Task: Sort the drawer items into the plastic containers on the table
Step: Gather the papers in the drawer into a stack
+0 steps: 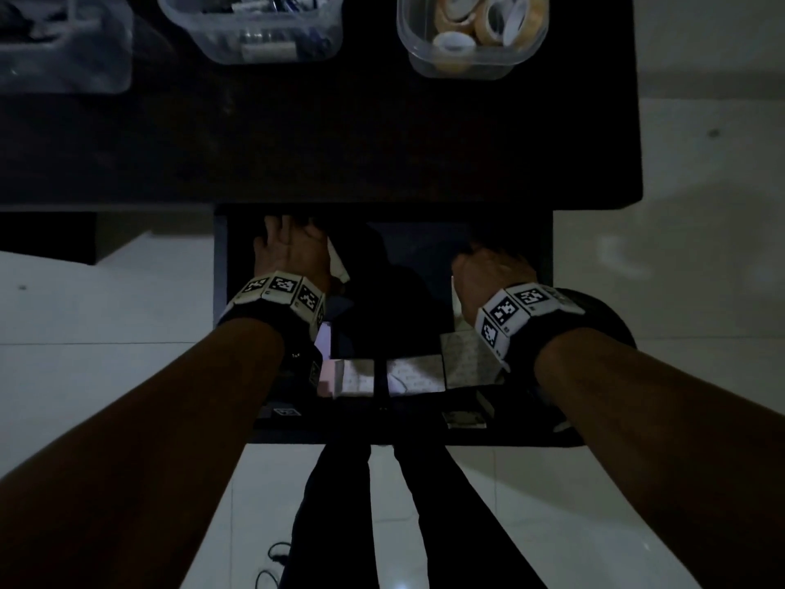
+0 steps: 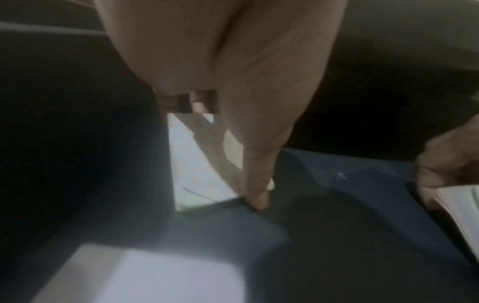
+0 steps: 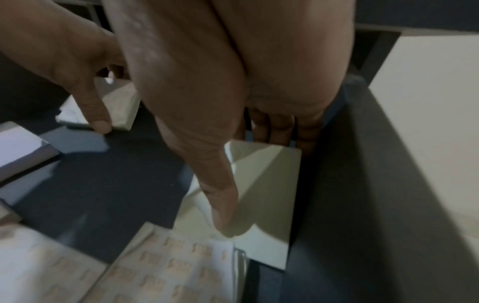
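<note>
The open drawer (image 1: 220, 269) juts out under the dark table. At its back left my left hand (image 1: 289, 248) pinches a white notepad (image 2: 194, 164) between thumb and fingers, and the pad's corner shows beside the hand (image 1: 338, 262). On the drawer's right side my right hand (image 1: 488, 269) grips a pale notepad (image 3: 269, 184), thumb across the top and fingers curled behind its far edge. Three clear plastic containers stand at the back of the table: a dim one at the left (image 1: 63, 57), a middle one (image 1: 263, 44) with pens and small items, and a right one (image 1: 471, 57) with tape rolls.
Several more notepads and printed sheets (image 1: 412, 374) lie along the drawer's front. The drawer's right wall (image 3: 362, 184) stands close to my right hand. My legs (image 1: 340, 525) are below the drawer, over a pale tiled floor.
</note>
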